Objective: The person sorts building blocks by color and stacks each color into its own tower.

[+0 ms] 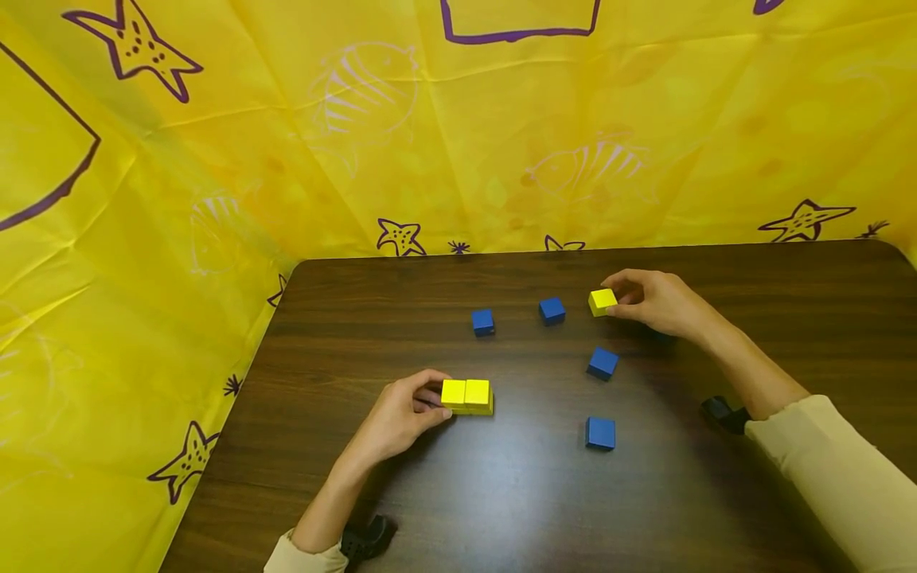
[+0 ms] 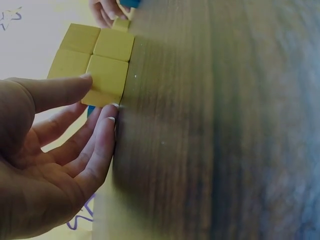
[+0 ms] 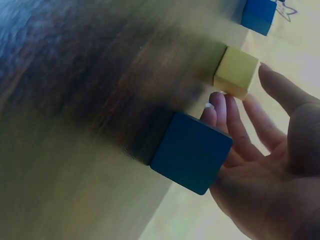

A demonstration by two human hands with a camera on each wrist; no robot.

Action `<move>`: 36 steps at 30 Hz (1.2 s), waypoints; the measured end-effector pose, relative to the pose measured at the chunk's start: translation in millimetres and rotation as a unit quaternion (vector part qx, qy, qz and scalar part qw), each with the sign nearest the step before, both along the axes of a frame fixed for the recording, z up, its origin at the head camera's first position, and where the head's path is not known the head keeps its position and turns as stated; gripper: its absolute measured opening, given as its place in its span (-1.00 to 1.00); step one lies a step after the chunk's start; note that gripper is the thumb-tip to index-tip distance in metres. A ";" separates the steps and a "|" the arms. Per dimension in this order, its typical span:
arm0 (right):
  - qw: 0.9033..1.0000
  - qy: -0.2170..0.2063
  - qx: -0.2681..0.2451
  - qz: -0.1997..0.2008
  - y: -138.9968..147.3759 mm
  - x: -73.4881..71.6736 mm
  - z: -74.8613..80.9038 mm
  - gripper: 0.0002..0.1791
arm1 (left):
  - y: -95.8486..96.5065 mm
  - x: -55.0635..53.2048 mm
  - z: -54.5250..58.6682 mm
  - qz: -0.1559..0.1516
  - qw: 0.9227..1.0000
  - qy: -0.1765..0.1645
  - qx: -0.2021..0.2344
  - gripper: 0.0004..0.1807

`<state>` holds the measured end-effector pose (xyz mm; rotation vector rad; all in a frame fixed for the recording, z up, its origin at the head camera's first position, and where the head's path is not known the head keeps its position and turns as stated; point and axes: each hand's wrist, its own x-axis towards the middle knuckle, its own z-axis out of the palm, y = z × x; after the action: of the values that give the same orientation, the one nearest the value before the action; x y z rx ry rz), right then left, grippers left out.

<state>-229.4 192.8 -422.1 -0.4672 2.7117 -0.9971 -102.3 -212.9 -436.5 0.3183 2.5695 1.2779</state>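
My left hand (image 1: 397, 414) has its thumb and fingers at the left end of a small wall of yellow cubes (image 1: 467, 396), two side by side on top of two others. In the left wrist view the thumb presses on the face of the yellow wall (image 2: 106, 80), fingers below along the table. At the back right, my right hand (image 1: 659, 302) pinches a single yellow cube (image 1: 602, 302) between thumb and fingertips. In the right wrist view that yellow cube (image 3: 237, 72) sits low over the tabletop, with a blue cube (image 3: 192, 152) close in front of the fingers.
Separate blue cubes lie on the dark wooden table (image 1: 322, 318): one left of the back middle (image 1: 483, 322), another blue cube (image 1: 552, 311) beside the right hand, a third blue cube (image 1: 602, 363) and a nearer blue cube (image 1: 600, 434). A yellow patterned cloth (image 1: 473, 159) hangs behind.
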 end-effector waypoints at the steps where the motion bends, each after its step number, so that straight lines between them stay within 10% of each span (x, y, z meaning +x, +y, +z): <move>1: 1.000 0.000 0.001 0.000 -0.2 -0.3 -0.6 -0.51 | -0.2 0.2 0.3 -0.001 1.000 -0.001 0.001 -0.61; 36: 0.998 0.044 0.022 -0.039 -4.9 -1.4 -6.4 -0.60 | -0.9 3.2 18.3 0.009 0.999 0.003 0.048 -0.60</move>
<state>-230.8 187.8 -428.5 -0.4103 2.8430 -0.9545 -99.1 -213.8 -418.2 0.3188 2.5265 1.4133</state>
